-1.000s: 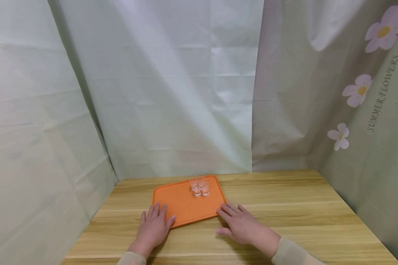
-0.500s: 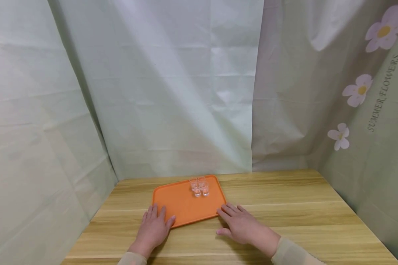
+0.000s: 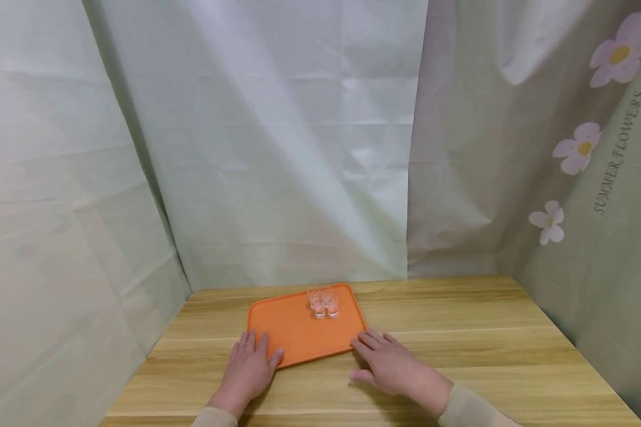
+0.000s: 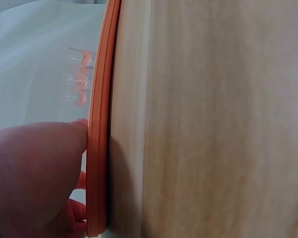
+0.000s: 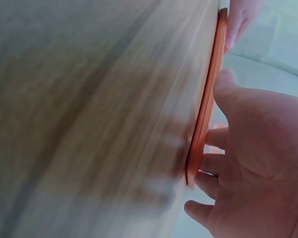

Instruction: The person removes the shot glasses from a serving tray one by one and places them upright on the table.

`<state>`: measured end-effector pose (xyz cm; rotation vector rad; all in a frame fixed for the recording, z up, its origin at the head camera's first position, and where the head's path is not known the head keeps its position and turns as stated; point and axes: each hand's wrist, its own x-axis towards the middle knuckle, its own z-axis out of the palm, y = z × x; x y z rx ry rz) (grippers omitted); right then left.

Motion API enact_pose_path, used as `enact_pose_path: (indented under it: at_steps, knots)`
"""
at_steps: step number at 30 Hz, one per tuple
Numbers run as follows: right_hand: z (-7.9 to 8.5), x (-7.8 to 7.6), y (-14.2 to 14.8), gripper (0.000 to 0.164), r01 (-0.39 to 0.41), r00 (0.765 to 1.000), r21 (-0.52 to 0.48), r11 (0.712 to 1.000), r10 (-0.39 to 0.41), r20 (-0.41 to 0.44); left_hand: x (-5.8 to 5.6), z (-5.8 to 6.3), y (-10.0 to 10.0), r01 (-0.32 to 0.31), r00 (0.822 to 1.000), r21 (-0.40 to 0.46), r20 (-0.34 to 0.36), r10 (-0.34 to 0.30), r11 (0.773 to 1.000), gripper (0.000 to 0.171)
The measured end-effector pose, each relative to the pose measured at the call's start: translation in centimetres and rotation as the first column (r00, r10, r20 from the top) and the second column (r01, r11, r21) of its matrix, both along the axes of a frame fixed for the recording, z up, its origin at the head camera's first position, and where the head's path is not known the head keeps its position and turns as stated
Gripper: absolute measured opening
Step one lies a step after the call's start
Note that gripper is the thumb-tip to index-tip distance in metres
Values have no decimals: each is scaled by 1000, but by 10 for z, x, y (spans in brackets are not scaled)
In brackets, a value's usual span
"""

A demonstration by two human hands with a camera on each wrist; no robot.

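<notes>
An orange tray (image 3: 294,326) lies slightly turned on the wooden table. Several small clear shot glasses (image 3: 320,303) stand grouped near its back right corner. My left hand (image 3: 248,370) rests on the tray's front left corner, fingers spread over the left edge and thumb at the front rim. At the front right corner, my right hand (image 3: 387,362) touches the rim with its fingertips, thumb held out to the side. The right wrist view shows the fingers (image 5: 216,163) of that hand against the tray's edge. Neither hand is curled round anything.
The wooden table (image 3: 459,344) extends to the right of the tray. A pale cloth curtain (image 3: 299,178) hangs along the table's back edge, close behind the tray. More cloth hangs on the left and on the right, where white flowers (image 3: 577,148) are printed.
The hands, tray and glasses stay put relative to one another. The whole head view has shifted very slightly.
</notes>
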<state>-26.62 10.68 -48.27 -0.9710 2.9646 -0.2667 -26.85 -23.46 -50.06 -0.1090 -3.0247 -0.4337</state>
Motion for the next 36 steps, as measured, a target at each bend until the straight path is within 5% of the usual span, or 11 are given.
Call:
enact_pose_path:
  at_steps: [36]
  knots:
    - [4, 28, 28, 80, -29, 999, -11, 1000, 28, -20, -5, -6, 14, 115, 992, 6, -45, -114, 993, 69]
